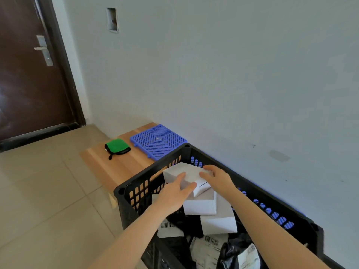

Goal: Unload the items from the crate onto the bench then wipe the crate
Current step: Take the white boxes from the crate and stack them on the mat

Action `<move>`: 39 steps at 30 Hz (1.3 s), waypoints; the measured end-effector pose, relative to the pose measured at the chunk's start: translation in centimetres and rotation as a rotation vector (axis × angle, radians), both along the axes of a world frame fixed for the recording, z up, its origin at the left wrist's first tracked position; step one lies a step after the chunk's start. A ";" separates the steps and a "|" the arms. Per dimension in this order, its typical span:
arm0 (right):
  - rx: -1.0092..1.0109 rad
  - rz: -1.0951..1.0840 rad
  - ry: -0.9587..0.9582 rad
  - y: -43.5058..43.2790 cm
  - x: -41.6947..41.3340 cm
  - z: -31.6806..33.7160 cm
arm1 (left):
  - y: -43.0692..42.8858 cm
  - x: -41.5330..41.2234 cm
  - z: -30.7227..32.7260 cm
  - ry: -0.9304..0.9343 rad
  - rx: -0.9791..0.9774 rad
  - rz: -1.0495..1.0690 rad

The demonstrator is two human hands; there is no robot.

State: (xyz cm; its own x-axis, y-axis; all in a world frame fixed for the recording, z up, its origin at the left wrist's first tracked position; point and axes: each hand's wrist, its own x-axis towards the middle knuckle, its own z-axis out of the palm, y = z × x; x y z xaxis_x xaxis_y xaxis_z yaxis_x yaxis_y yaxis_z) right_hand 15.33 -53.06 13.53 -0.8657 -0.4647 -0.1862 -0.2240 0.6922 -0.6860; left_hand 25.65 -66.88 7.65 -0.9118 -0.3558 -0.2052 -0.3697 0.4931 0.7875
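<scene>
Top white box (189, 170): tilted, one corner raised, at the far end of the black crate (149, 169), above the other parcels. I cannot tell whether it is clear of the box beneath.
Left grip (174, 193): fingers wrapped over the box's near left side, holding it.
Right grip (215, 177): fingers curled on the far right corner, holding the same box.
Risk, slip: both holds sit on edges of a smooth, tilted carton. I judge it could pivot and drop back if either grip loosens.
Risk, stack: a second white box (200, 206) and a third white box (219, 220) lie askew directly below. Dragging instead of lifting could topple them onto the black bags (233, 249).
Risk, crate wall: the rim stands between the box and the tabletop (120, 167). A low carry could catch it and shift the crate.
Risk, landing: the tabletop beyond the crate already carries a green cloth (117, 147) and a blue grid mat (158, 141). A box set near the front edge could fall to the floor (48, 191), and one set on the cloth would bury what I take for the wiper.
Progress: early, I judge. The crate is well loaded.
</scene>
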 end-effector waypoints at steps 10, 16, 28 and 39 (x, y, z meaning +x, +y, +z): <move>-0.360 -0.199 -0.242 0.7 1.1 1.2 | 0.1 0.8 2.3 0.287 -0.009 0.062; -0.628 -0.154 -0.255 0.1 1.7 2.9 | -1.0 1.0 4.1 0.477 0.033 0.080; -0.752 0.003 -0.260 -10.2 3.4 4.6 | -12.2 3.6 7.6 0.521 -0.073 0.113; -0.629 0.060 -0.101 -30.0 4.5 3.0 | -31.8 5.5 6.6 0.468 -0.144 0.107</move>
State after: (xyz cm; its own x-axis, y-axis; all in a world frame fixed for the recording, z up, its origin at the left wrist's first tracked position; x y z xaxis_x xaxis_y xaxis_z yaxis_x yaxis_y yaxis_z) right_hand 19.80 -83.08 16.49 -0.8273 -0.5587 0.0581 -0.1623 0.1387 -0.9769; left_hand 31.16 -98.64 14.25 -0.8511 -0.4469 0.2755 -0.0471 0.5877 0.8077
